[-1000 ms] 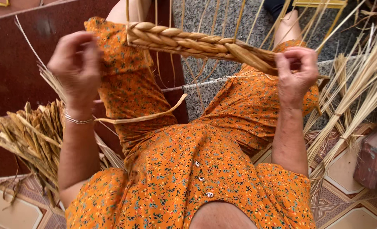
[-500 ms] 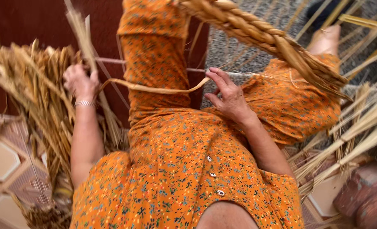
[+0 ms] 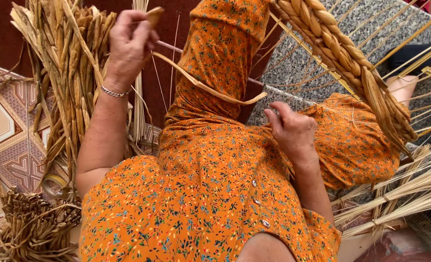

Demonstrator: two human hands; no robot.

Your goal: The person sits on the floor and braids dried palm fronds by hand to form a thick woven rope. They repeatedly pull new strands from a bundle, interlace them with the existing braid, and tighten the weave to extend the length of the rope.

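Observation:
My left hand (image 3: 128, 46), with a silver bracelet on the wrist, is raised at the upper left and pinches one end of a long flat straw strip (image 3: 203, 87). The strip curves down and to the right across my orange flowered dress (image 3: 206, 184) and ends next to my right hand (image 3: 290, 128). That hand hovers over my lap with fingers loosely curled, its fingertips by the strip's end. A thick plaited straw braid (image 3: 346, 58) runs from the top middle down to the right, apart from both hands.
A tall bundle of dried straw leaves (image 3: 67, 63) stands at the left against a dark red wall. A smaller straw bunch (image 3: 33, 225) lies on the patterned floor tiles (image 3: 4, 126). Loose straw stalks (image 3: 400, 194) fan out at the right over a speckled stone step (image 3: 322, 63).
My left hand has risen from the straw bundle with a strip pinched in it. My right hand let go of the braid and dropped toward my lap. The view has tilted left.

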